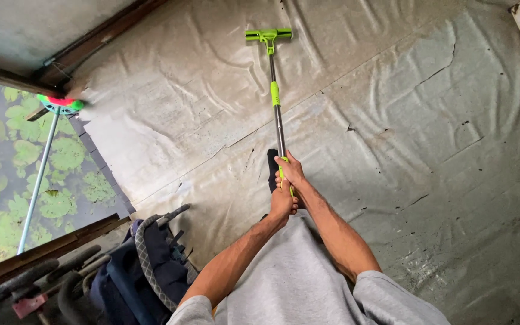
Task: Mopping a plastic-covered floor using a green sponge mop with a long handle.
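A long-handled floor squeegee stretches away from the person across the floor, its bright green crosswise head lying flat on the covering near the top of the view and its metal pole, with a green sleeve partway along, running back to the hands. Both hands grip the near end of the pole, one stacked behind the other. The right hand sits farther up, fingers curled tight around the green grip with the thumb along the top; the left hand closes around the very end just behind it, knuckles bunched, touching the right hand (no gap shows between them). Neither hand is spread at all; both are wrapped fully round the handle.

Under the tool lies a pale, wrinkled plastic sheet that covers the whole floor, creased in ridges and torn in a few dark slits. A dark-socked foot shows just left of the hands. The person wears a grey short-sleeved shirt. At lower left stands a folded dark blue stroller-like frame with black handles. Beyond a wooden edge at left, green lily pads float on water, and a second pole with a red and green head leans there.
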